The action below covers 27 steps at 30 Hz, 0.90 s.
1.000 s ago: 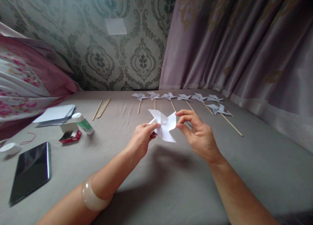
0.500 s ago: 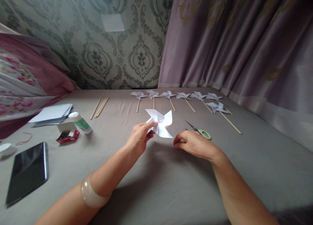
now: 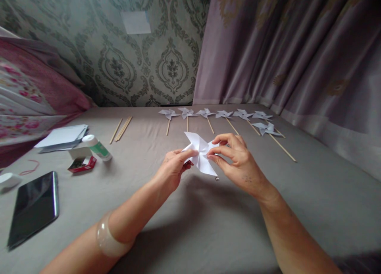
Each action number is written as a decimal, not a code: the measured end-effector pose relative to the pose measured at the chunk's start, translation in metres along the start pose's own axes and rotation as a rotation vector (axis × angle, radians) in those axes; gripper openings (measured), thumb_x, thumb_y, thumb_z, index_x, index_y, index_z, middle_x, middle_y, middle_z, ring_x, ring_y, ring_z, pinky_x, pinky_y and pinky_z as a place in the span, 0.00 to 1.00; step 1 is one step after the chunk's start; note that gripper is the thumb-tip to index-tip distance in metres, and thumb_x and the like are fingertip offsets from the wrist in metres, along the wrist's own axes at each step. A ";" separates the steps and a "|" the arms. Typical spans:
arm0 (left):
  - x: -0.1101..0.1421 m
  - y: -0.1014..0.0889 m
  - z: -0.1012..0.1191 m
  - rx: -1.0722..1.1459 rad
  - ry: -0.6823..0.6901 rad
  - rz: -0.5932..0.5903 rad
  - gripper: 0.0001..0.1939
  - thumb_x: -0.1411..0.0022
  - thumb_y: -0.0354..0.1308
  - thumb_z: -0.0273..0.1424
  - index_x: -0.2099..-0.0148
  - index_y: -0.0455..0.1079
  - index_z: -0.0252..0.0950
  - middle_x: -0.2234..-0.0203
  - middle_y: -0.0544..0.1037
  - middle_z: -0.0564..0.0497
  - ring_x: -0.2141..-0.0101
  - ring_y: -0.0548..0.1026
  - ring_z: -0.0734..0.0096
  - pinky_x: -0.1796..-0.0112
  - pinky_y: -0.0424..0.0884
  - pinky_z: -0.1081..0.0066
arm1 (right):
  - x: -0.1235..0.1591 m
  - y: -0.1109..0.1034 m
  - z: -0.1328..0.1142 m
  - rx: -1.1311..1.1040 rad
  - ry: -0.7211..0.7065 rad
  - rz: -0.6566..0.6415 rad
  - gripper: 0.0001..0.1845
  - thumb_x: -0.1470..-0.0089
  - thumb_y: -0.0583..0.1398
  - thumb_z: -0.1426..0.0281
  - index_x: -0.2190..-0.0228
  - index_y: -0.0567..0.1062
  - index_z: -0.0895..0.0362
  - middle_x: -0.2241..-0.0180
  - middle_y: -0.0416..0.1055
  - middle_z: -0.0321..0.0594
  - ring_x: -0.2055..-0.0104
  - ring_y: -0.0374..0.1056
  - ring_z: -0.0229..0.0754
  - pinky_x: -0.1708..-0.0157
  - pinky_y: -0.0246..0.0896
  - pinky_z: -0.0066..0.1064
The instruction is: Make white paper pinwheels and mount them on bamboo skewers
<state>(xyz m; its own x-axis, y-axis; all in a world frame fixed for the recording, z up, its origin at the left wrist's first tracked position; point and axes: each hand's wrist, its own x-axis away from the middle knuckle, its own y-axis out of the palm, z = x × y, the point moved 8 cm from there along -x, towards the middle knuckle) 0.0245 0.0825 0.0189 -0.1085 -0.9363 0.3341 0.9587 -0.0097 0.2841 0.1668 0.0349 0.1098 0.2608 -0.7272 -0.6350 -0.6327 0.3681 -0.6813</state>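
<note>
A white folded paper pinwheel head is held up over the grey bed sheet between both hands. My left hand pinches its left side with thumb and fingers closed. My right hand pinches the middle of the pinwheel from the right with thumb and forefinger, the other fingers curled. A small silver pin lies on the sheet just below the paper.
Several finished pinwheels on sticks lie in a row near the curtain. Loose wooden sticks, a glue bottle, a small red box, a paper stack and a dark phone lie on the left.
My right hand dropped to the sheet near the scissors half a second ago, then rose back to the pinwheel and pinched its middle. The left hand kept holding the paper throughout.
</note>
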 end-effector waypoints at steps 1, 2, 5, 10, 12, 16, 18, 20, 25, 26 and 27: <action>0.001 0.001 0.000 -0.003 0.001 -0.009 0.10 0.63 0.67 0.30 0.75 0.74 0.29 0.80 0.72 0.51 0.78 0.65 0.78 0.74 0.58 0.75 | 0.000 0.000 -0.001 0.022 -0.001 -0.001 0.05 0.44 0.60 0.68 0.68 0.78 0.52 0.59 0.70 0.41 0.55 0.64 0.45 0.52 0.57 0.42; 0.002 0.002 0.000 -0.007 0.004 -0.017 0.11 0.63 0.67 0.30 0.75 0.74 0.29 0.80 0.72 0.51 0.78 0.65 0.78 0.74 0.58 0.75 | 0.000 0.000 -0.002 0.037 0.000 0.001 0.05 0.44 0.60 0.68 0.68 0.78 0.52 0.60 0.70 0.41 0.55 0.64 0.45 0.52 0.56 0.42; 0.003 0.005 0.001 -0.020 0.021 -0.042 0.11 0.62 0.67 0.31 0.74 0.74 0.30 0.80 0.72 0.51 0.77 0.65 0.78 0.73 0.59 0.74 | 0.000 -0.002 -0.005 0.059 0.008 0.017 0.05 0.45 0.61 0.69 0.70 0.78 0.52 0.60 0.71 0.41 0.55 0.64 0.45 0.53 0.55 0.41; 0.006 0.009 0.001 -0.047 0.042 -0.062 0.11 0.61 0.67 0.32 0.75 0.74 0.30 0.81 0.71 0.52 0.78 0.64 0.78 0.72 0.58 0.74 | 0.001 -0.004 -0.005 0.070 0.031 0.048 0.04 0.46 0.62 0.69 0.72 0.77 0.53 0.61 0.72 0.40 0.56 0.65 0.45 0.54 0.54 0.39; 0.008 0.010 0.001 -0.058 0.049 -0.062 0.11 0.62 0.67 0.32 0.75 0.74 0.30 0.81 0.71 0.52 0.78 0.64 0.78 0.72 0.58 0.73 | 0.002 -0.004 -0.004 0.074 0.042 0.055 0.04 0.47 0.62 0.69 0.72 0.77 0.53 0.61 0.72 0.40 0.56 0.65 0.45 0.55 0.54 0.39; 0.010 0.012 0.003 -0.069 0.065 -0.064 0.10 0.62 0.67 0.33 0.76 0.73 0.31 0.81 0.71 0.52 0.78 0.64 0.77 0.72 0.58 0.73 | 0.001 -0.005 -0.003 0.084 0.052 0.069 0.04 0.47 0.62 0.69 0.73 0.76 0.54 0.62 0.72 0.40 0.57 0.65 0.45 0.55 0.53 0.39; 0.009 0.013 0.003 -0.078 0.073 -0.074 0.10 0.61 0.66 0.33 0.77 0.73 0.31 0.82 0.70 0.52 0.78 0.63 0.77 0.72 0.57 0.72 | 0.001 -0.005 -0.004 0.089 0.057 0.074 0.04 0.48 0.62 0.69 0.73 0.76 0.54 0.63 0.72 0.40 0.57 0.65 0.45 0.55 0.53 0.39; 0.009 0.013 0.004 -0.091 0.089 -0.086 0.10 0.60 0.66 0.33 0.77 0.73 0.32 0.82 0.70 0.52 0.78 0.63 0.77 0.72 0.57 0.72 | 0.001 -0.005 -0.003 0.092 0.066 0.078 0.04 0.48 0.63 0.69 0.73 0.75 0.54 0.63 0.72 0.39 0.57 0.65 0.45 0.55 0.53 0.39; 0.009 0.014 0.005 -0.121 0.130 -0.107 0.10 0.58 0.66 0.34 0.76 0.74 0.31 0.82 0.69 0.52 0.77 0.62 0.77 0.71 0.56 0.72 | 0.001 -0.005 -0.002 0.093 0.077 0.090 0.04 0.49 0.63 0.69 0.74 0.75 0.54 0.63 0.72 0.39 0.58 0.66 0.45 0.56 0.53 0.40; 0.010 0.014 0.005 -0.126 0.132 -0.110 0.10 0.58 0.66 0.34 0.76 0.74 0.31 0.82 0.70 0.52 0.77 0.62 0.77 0.71 0.56 0.72 | 0.001 -0.005 -0.002 0.093 0.076 0.090 0.04 0.49 0.63 0.69 0.74 0.75 0.54 0.63 0.72 0.39 0.58 0.66 0.45 0.56 0.53 0.40; 0.010 0.014 0.005 -0.131 0.133 -0.113 0.10 0.57 0.66 0.34 0.75 0.75 0.31 0.81 0.70 0.52 0.77 0.62 0.77 0.71 0.56 0.72 | 0.001 -0.005 -0.002 0.092 0.075 0.091 0.04 0.49 0.63 0.69 0.74 0.75 0.54 0.63 0.72 0.39 0.58 0.66 0.45 0.56 0.53 0.40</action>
<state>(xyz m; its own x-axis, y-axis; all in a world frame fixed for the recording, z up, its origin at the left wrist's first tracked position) 0.0358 0.0747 0.0303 -0.1896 -0.9647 0.1827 0.9694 -0.1544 0.1907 0.1687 0.0309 0.1137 0.1482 -0.7285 -0.6688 -0.5808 0.4833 -0.6551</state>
